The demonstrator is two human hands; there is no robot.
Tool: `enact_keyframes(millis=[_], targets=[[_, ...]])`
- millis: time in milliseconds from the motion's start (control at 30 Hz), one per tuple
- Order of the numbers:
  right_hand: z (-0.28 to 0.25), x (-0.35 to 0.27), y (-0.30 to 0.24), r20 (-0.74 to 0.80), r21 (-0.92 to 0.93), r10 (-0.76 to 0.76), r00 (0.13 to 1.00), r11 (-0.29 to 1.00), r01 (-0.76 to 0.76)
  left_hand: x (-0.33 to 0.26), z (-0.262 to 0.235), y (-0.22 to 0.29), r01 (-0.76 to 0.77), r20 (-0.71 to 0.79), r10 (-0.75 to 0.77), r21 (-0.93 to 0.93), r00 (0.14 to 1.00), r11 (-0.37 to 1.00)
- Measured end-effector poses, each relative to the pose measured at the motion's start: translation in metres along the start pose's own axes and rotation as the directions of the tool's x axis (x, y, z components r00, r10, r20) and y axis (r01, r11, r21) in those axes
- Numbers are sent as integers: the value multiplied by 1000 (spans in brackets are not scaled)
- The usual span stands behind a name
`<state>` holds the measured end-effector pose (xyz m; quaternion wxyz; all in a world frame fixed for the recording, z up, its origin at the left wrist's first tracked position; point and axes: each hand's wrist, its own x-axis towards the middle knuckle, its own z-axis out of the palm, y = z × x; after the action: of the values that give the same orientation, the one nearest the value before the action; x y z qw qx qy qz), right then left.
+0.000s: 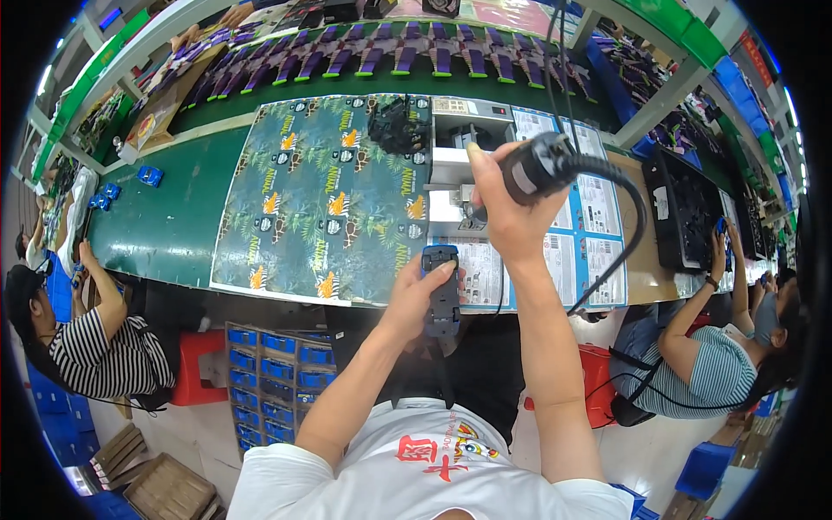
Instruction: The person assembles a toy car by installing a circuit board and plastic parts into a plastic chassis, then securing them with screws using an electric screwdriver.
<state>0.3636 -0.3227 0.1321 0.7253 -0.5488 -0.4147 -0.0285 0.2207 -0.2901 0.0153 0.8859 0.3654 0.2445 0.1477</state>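
Closest to the lens, the left hand (416,290) was closed around a blue toy car (442,290), holding it just in front of the white fixture (459,165) on the green bench (165,225). Above the car, the right hand (503,212) gripped a black electric screwdriver (542,165), tip down toward that fixture. Beside the fixture lay a printed card sheet (321,199).

A single head-worn fisheye view looks steeply down from close above onto the near edge of a long green workbench (165,225), its straight lines bowing toward the rim.
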Motion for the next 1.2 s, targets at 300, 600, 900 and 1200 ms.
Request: enact_keyframes(millis=[300,600,900,1200], targets=[[-19,-19,-24,-24,321,240,970,921,-220,-3,4,-6,-96,26,95,44,995,994],[-21,-46,-27,27,438,189,982,880,-182,-2,2,-9,-156,43,152,154,988,976],[-13,-61,-11,121,380,127,984,910,-164,-8,9,-5,-142,-16,146,140,989,980],[-15,-62,-15,88,397,162,983,899,-183,-12,17,0,-137,-21,142,157,990,978]])
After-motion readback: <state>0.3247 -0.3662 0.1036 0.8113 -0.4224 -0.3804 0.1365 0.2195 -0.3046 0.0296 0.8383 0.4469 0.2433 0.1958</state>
